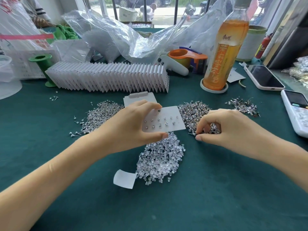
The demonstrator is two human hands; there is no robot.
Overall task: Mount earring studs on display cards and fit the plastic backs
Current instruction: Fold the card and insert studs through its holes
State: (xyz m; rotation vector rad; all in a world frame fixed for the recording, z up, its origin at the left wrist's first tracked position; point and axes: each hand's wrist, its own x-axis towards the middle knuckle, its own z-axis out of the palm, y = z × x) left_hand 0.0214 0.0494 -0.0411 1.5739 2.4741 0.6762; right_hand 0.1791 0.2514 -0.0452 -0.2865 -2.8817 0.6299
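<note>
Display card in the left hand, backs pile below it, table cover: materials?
Display card: looks like thin matte white card or plastic sheet, stiff and flat. Backs pile: clear glossy plastic, see-through with glints. Table cover: probably dark green felt-like cloth, matte, no shine.

One view only, from a camera worn on the person's head, looking forward and down across the green table (216,189). It sits close over the work: both forearms enter from the bottom corners, and the left hand (131,129) and right hand (225,129) meet near the middle of the frame. The wide lens bends the edges (the bottle (225,52) at right leans inward). At the far side the view reaches a barred window (166,9) at the top edge.
</note>
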